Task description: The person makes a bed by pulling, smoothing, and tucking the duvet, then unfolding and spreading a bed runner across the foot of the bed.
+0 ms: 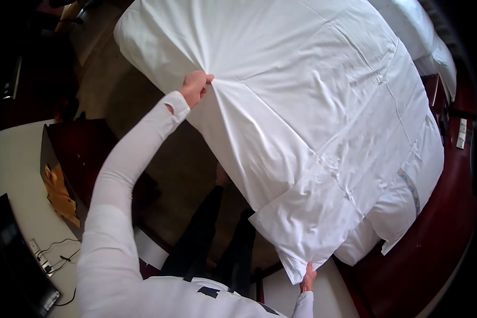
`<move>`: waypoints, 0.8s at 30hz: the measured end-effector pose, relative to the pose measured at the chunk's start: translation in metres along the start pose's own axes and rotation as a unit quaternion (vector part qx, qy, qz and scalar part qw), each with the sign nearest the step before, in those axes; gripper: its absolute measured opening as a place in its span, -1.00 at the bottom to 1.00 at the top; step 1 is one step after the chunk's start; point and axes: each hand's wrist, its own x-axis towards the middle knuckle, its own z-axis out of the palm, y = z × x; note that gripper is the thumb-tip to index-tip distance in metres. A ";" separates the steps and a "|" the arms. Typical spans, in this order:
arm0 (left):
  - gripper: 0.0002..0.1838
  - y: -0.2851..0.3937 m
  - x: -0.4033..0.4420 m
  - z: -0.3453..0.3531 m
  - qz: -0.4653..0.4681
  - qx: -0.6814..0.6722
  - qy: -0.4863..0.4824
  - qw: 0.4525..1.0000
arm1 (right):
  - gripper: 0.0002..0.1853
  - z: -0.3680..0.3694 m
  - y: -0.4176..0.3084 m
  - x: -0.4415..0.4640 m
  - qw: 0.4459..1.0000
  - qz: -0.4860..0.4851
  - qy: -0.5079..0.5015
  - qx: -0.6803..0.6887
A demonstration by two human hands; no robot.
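Observation:
A white duvet [281,122] is spread over the bed, wrinkled across its middle. My left hand [196,87] pinches its near edge, and folds fan out from that grip. Lower right, my right hand [308,277] is closed on a corner of the same duvet, pulled out past the bed's side. The cloth between both hands hangs along the near side. White pillows [392,217] show partly from under the duvet at the head end.
A dark red headboard [424,254] runs along the right. Another white bed [408,26] is at upper right, beside a nightstand [435,98]. On the left are a dark red cabinet [85,151], a television [21,259] and wall cables [61,258].

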 end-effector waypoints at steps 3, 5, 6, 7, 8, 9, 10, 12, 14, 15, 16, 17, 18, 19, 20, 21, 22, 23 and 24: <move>-0.84 0.068 -0.037 -0.009 -0.009 -0.127 -0.072 0.989 | -0.53 0.010 -0.009 -0.006 1.000 -0.011 0.004 -0.024; -0.84 0.091 -0.033 0.012 0.087 -0.201 -0.100 0.971 | -0.52 0.017 -0.013 -0.009 1.000 0.005 -0.001 -0.017; -0.84 0.099 -0.026 0.024 0.139 -0.239 -0.111 0.954 | -0.52 0.020 -0.016 -0.010 1.000 0.017 -0.005 -0.008; -0.91 0.094 -0.007 0.034 0.199 -0.229 -0.149 0.941 | -0.52 0.025 -0.018 -0.012 1.000 0.018 -0.003 -0.008; -0.90 0.078 0.018 0.038 0.234 -0.129 -0.178 0.947 | -0.52 0.030 -0.019 -0.014 1.000 0.023 -0.004 0.013; -0.88 0.044 0.040 0.041 0.313 0.044 -0.144 0.938 | -0.53 0.033 -0.022 -0.016 0.999 0.029 -0.005 0.033; -0.85 0.016 0.057 0.039 0.381 0.214 -0.105 0.893 | -0.53 0.035 -0.025 -0.019 0.999 0.031 -0.005 0.031; -0.85 -0.012 0.062 0.025 0.406 0.197 -0.084 0.889 | -0.53 0.040 -0.035 -0.026 1.000 -0.004 0.017 0.020; -0.81 -0.035 0.050 0.006 0.485 0.217 -0.034 0.847 | -0.52 0.026 -0.024 -0.019 1.000 0.004 0.005 0.012; -0.78 -0.045 0.042 -0.008 0.537 0.251 -0.003 0.805 | -0.52 0.021 -0.017 -0.015 1.000 0.008 -0.010 0.007; -0.73 -0.061 0.042 -0.025 0.593 0.331 -0.006 0.734 | -0.52 0.023 -0.018 -0.016 1.000 0.010 -0.012 0.007; -0.66 -0.063 0.035 -0.039 0.673 0.348 -0.034 0.651 | -0.52 0.028 -0.019 -0.015 1.000 0.001 0.007 0.001; -0.66 -0.066 0.030 -0.048 0.674 0.349 -0.034 0.651 | -0.52 0.030 -0.021 -0.015 1.000 -0.007 0.028 -0.006; -0.63 -0.066 0.023 -0.056 0.677 0.428 -0.043 0.597 | -0.52 0.033 -0.023 -0.017 1.000 -0.004 0.028 -0.006; -0.60 -0.068 0.021 -0.059 0.674 0.504 -0.053 0.538 | -0.52 0.036 -0.026 -0.019 1.000 0.007 0.027 -0.008; -0.55 -0.069 0.024 -0.057 0.671 0.507 -0.036 0.539 | -0.52 0.038 -0.029 -0.021 0.999 0.017 0.025 -0.013; -0.55 -0.071 0.030 -0.053 0.669 0.508 -0.040 0.541 | -0.52 0.041 -0.030 -0.021 0.999 0.021 0.026 -0.016; -0.58 -0.073 0.037 -0.048 0.656 0.508 -0.046 0.556 | -0.51 0.045 -0.033 -0.021 1.000 0.015 0.019 -0.014; -0.61 -0.075 0.044 -0.046 0.644 0.508 -0.053 0.570 | -0.50 0.046 -0.036 -0.023 1.000 0.009 0.013 -0.013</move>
